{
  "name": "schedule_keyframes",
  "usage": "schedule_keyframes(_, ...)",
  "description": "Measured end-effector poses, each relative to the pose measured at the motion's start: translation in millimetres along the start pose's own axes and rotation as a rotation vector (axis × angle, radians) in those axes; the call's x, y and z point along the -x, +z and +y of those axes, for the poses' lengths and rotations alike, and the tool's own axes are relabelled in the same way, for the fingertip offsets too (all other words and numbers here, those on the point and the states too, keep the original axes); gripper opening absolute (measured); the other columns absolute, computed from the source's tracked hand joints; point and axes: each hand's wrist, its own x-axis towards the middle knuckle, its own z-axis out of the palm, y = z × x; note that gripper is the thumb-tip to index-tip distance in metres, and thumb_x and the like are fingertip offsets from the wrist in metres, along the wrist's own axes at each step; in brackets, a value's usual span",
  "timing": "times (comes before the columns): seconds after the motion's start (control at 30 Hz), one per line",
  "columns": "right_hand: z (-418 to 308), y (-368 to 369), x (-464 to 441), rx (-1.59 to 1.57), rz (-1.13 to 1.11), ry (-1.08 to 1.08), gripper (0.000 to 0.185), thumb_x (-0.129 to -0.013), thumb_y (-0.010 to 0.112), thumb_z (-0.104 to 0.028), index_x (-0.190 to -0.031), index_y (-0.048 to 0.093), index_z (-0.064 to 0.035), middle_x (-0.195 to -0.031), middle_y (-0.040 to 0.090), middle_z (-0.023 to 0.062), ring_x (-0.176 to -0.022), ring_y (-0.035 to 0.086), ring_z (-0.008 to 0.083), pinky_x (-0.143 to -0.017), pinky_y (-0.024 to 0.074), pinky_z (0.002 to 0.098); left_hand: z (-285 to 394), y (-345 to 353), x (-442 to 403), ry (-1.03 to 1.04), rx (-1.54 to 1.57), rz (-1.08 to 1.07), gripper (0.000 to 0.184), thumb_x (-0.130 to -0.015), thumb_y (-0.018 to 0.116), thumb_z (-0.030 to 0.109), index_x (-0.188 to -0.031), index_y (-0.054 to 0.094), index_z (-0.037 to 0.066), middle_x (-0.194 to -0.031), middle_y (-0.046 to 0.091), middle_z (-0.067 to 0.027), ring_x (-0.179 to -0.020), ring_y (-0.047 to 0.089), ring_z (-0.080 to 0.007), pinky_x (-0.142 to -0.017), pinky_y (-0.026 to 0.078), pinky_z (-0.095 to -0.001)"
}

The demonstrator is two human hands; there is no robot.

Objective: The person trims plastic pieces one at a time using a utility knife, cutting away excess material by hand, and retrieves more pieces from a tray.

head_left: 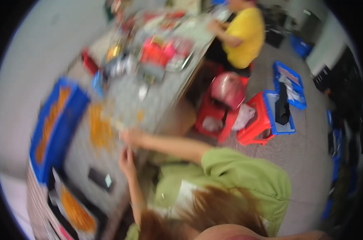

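Note:
Close together at the near edge of the grey table are my two hands, blurred by motion. My right hand reaches in from the right with its fingers curled closed. Just below it, my left hand has its fingertips pinched together. Whatever lies between the fingers is too small and smeared to name. A loose pile of thin orange pieces lies on the table beyond my right hand, with a small orange cluster nearby. Left of my left hand lies a dark flat object with a pale label.
A blue bin of orange pieces and a black tray with more orange pieces line the left side. Red and pink items clutter the far table. A person in yellow sits beyond red stools and a blue tray.

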Motion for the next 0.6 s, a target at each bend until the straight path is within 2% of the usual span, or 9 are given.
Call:
schedule_keyframes(0.03, 47.9, 62.0, 127.0, -0.042, -0.092, -0.051, 0.014, -0.077, 0.051, -0.021, -0.080, 0.057, -0.0093, -0.071, 0.060, 0.0154, -0.065, 0.060, 0.0325, -0.055, 0.0468, 0.0435, -44.8, 46.8, 100.4, -0.317, 0.091, -0.045, 0.021, -0.088, 0.057, 0.015, -0.103, 0.061, 0.001, -0.070, 0.055, 0.0013, -0.058, 0.047, -0.0056, -0.053, 0.037, -0.0193)
schedule_keyframes(0.07, 52.1, 38.2, 256.3, -0.145, -0.146, 0.023, 0.010, -0.077, 0.052, -0.019, -0.078, 0.056, -0.0097, -0.068, 0.060, 0.0144, -0.063, 0.061, 0.0314, -0.053, 0.0472, 0.0426, -11.8, 102.6, 201.0, -0.538, 0.252, 0.063, 0.021, -0.088, 0.056, 0.015, -0.103, 0.062, 0.002, -0.070, 0.056, 0.0009, -0.060, 0.048, -0.0061, -0.054, 0.038, -0.0201)
schedule_keyframes(0.1, 36.3, 15.7, 273.2, 0.059, -0.372, -0.027, 0.009, -0.077, 0.053, -0.017, -0.080, 0.056, -0.0088, -0.069, 0.060, 0.0142, -0.066, 0.061, 0.0319, -0.054, 0.0483, 0.0420, -2.7, 106.6, 227.4, -0.575, 0.264, 0.080, 0.021, -0.089, 0.055, 0.014, -0.104, 0.062, 0.001, -0.072, 0.057, 0.0000, -0.063, 0.049, -0.0066, -0.057, 0.039, -0.0204)
schedule_keyframes(0.13, 1.1, 7.2, 292.9, -0.021, -0.365, 0.117, 0.009, -0.077, 0.053, -0.017, -0.080, 0.055, -0.0080, -0.070, 0.061, 0.0131, -0.065, 0.062, 0.0326, -0.053, 0.0488, 0.0417, 12.5, 87.7, 246.6, -0.682, 0.226, 0.051, 0.022, -0.090, 0.054, 0.014, -0.104, 0.061, -0.001, -0.074, 0.058, -0.0009, -0.066, 0.052, -0.0074, -0.060, 0.042, -0.0212)
schedule_keyframes(0.23, 3.2, 1.8, 248.4, 0.035, -0.272, 0.062, 0.011, -0.081, 0.052, -0.018, -0.081, 0.057, -0.0080, -0.070, 0.064, 0.0134, -0.061, 0.064, 0.0305, -0.052, 0.0505, 0.0393, -5.4, 76.8, 214.3, -0.682, 0.401, 0.126, 0.019, -0.091, 0.053, 0.018, -0.100, 0.059, 0.001, -0.076, 0.058, -0.0012, -0.068, 0.054, -0.0084, -0.063, 0.043, -0.0216)
schedule_keyframes(0.43, 0.8, -23.5, 204.7, -0.047, -0.232, 0.109, 0.009, -0.081, 0.056, -0.017, -0.082, 0.056, -0.0078, -0.070, 0.062, 0.0134, -0.066, 0.062, 0.0324, -0.057, 0.0488, 0.0420, -14.1, 50.9, 188.9, -0.791, 1.165, 0.444, 0.021, -0.095, 0.048, 0.025, -0.081, 0.048, 0.009, -0.059, 0.038, 0.0026, -0.057, 0.040, -0.0089, -0.055, 0.034, -0.0227)
schedule_keyframes(0.47, 6.5, -27.6, 200.0, -0.081, -0.197, 0.176, 0.012, -0.080, 0.058, -0.019, -0.081, 0.056, -0.0072, -0.069, 0.062, 0.0137, -0.066, 0.061, 0.0319, -0.058, 0.0478, 0.0411, -9.6, 41.9, 190.0, -0.824, 1.294, 0.460, 0.028, -0.095, 0.046, 0.029, -0.074, 0.043, 0.011, -0.058, 0.031, 0.0029, -0.055, 0.035, -0.0095, -0.053, 0.031, -0.0240)
schedule_keyframes(0.5, 15.6, -32.3, 193.6, -0.117, -0.158, 0.242, 0.014, -0.079, 0.061, -0.020, -0.080, 0.057, -0.0066, -0.069, 0.062, 0.0140, -0.065, 0.060, 0.0314, -0.059, 0.0467, 0.0401, -6.8, 34.3, 191.5, -0.828, 1.392, 0.470, 0.028, -0.096, 0.044, 0.028, -0.074, 0.043, 0.011, -0.059, 0.031, 0.0030, -0.054, 0.035, -0.0094, -0.052, 0.030, -0.0233)
schedule_keyframes(0.6, 61.6, -30.6, 170.8, -0.301, -0.331, 0.505, 0.018, -0.078, 0.064, -0.022, -0.082, 0.060, -0.0051, -0.063, 0.059, 0.0085, -0.059, 0.057, 0.0204, -0.056, 0.0434, 0.0347, -8.5, 16.5, 203.6, -0.777, 1.683, 0.401, 0.023, -0.097, 0.041, 0.025, -0.082, 0.047, 0.010, -0.060, 0.032, 0.0031, -0.056, 0.037, -0.0084, -0.051, 0.030, -0.0212)
